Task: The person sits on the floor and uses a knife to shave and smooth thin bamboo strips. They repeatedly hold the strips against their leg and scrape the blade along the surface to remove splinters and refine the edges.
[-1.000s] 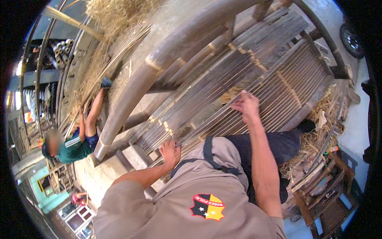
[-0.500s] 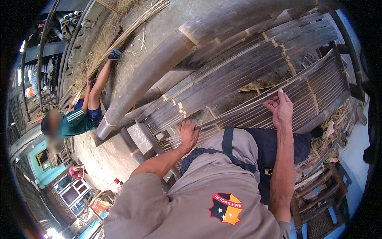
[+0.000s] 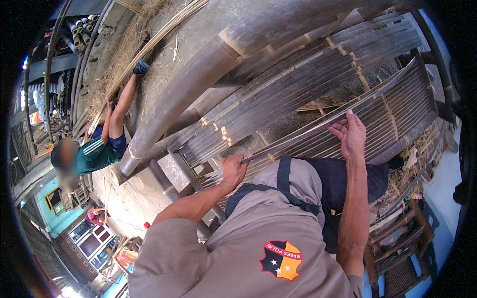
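Note:
A long, thin bamboo strip [image 3: 294, 137], dark with a pale edge, runs slantwise over a slatted bamboo bench [image 3: 283, 101]. My left hand [image 3: 233, 170] closes round its near left end, by the bench's end rail. Farther right, my right hand [image 3: 349, 135] pinches the strip between thumb and fingertips, the other fingers curled. Dark slats lie side by side beyond the strip, with pale joints across them. Nearer me, a second panel of spaced slats [image 3: 405, 107] stretches to the right, partly hidden by my legs.
A thick bamboo pole [image 3: 189, 87] crosses in front of the bench. At the left, another person [image 3: 102, 149] sits on the floor holding long pale bamboo strips [image 3: 149, 47]. Shavings lie at the right beside a wooden rack [image 3: 400, 243]. Bamboo poles [image 3: 79, 32] are stacked far left.
My left hand has shifted slightly left and down, still at the strip's end. More of the strip's pale edge shows now. My right hand has stayed almost in place.

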{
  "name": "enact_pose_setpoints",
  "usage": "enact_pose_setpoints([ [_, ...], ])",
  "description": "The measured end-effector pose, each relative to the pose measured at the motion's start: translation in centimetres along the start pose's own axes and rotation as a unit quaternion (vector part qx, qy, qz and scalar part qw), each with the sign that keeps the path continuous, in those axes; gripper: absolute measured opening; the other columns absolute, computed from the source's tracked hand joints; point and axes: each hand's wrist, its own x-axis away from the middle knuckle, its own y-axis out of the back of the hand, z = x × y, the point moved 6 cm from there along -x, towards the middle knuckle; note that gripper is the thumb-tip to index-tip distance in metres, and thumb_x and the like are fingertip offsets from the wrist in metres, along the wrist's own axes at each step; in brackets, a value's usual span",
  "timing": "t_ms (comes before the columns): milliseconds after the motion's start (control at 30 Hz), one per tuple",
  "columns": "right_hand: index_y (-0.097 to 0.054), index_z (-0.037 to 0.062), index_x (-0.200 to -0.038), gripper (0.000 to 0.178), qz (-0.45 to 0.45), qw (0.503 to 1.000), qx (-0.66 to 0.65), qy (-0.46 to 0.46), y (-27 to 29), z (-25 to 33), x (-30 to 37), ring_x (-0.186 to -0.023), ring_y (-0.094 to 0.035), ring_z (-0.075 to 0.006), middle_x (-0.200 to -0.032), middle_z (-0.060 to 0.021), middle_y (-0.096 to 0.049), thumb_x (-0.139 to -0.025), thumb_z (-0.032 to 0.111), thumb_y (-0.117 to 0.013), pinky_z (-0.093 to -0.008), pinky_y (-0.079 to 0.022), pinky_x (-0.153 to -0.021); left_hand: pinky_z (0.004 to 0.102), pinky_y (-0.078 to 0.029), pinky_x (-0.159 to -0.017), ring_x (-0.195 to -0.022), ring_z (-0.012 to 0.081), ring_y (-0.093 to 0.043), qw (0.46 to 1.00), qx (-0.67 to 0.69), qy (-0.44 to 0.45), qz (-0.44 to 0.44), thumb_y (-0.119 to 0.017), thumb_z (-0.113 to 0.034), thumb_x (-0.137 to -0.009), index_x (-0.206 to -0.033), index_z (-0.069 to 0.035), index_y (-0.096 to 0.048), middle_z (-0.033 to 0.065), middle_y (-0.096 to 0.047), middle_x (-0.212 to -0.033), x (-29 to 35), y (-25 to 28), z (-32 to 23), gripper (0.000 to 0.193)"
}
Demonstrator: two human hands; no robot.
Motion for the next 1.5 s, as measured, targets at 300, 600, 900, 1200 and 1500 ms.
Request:
enact_pose_setpoints([
  [300, -0.054, -0.0036, -0.107, 0.033, -0.001, 0.995, 0.087, -0.057, 0.0, -2.3, -1.2, -0.070, -0.066, -0.0210, -0.088, -0.0128, -0.061, -0.098, 0.028, -0.054, -0.0333, -0.058, -0.063, 0.0468, -0.037, -0.087, -0.093, 0.0351, -0.055, 1.000, 0.011, 0.026, 0.013, -0.064, -0.040, -0.086, -0.095, -0.006, -0.061, 0.0158, -0.058, -0.098, -1.0, -0.3, 0.5, 0.035],
  [600, -0.058, 0.0001, -0.113, 0.040, -0.036, 0.984, 0.172, 0.016, 5.8, 0.0, -0.4, -0.076, -0.067, -0.0174, -0.093, -0.0131, -0.068, -0.098, 0.037, -0.053, -0.0285, -0.054, -0.065, 0.0457, -0.043, -0.097, -0.114, 0.0361, -0.053, 0.993, 0.085, -0.045, 0.061, -0.065, -0.033, -0.089, -0.127, -0.007, -0.051, 0.0189, -0.051, -0.124, -3.6, 2.0, -4.4, 0.049],
  [900, -0.060, 0.0002, -0.106, 0.034, -0.067, 0.988, 0.133, 0.026, 9.2, -2.7, 2.8, -0.075, -0.067, -0.0179, -0.088, -0.0119, -0.068, -0.097, 0.033, -0.053, -0.0306, -0.055, -0.066, 0.0448, -0.043, -0.098, -0.115, 0.0389, -0.051, 0.933, 0.132, -0.335, 0.029, -0.060, -0.022, -0.092, -0.129, -0.003, -0.051, 0.0217, -0.052, -0.123, -12.5, 0.4, -21.0, 0.043],
  [1200, -0.059, 0.0001, -0.107, 0.034, -0.091, 0.994, 0.040, 0.053, 10.3, -2.6, 2.8, -0.074, -0.067, -0.0178, -0.089, -0.0110, -0.067, -0.098, 0.033, -0.055, -0.0300, -0.055, -0.066, 0.0478, -0.044, -0.095, -0.110, 0.0429, -0.056, 0.961, 0.150, -0.222, 0.069, -0.051, -0.027, -0.096, -0.135, -0.002, -0.047, 0.0270, -0.060, -0.119, -23.7, -5.7, -36.0, 0.046],
  [1500, -0.057, -0.0010, -0.111, 0.038, -0.088, 0.994, -0.021, 0.054, 11.0, -2.7, 2.0, -0.074, -0.066, -0.0179, -0.089, -0.0112, -0.066, -0.097, 0.034, -0.055, -0.0307, -0.055, -0.067, 0.0454, -0.048, -0.085, -0.101, 0.0366, -0.063, 0.953, 0.182, -0.237, -0.056, -0.046, -0.027, -0.097, -0.127, -0.010, -0.059, 0.0191, -0.065, -0.114, -23.0, -8.6, -37.1, 0.037],
])
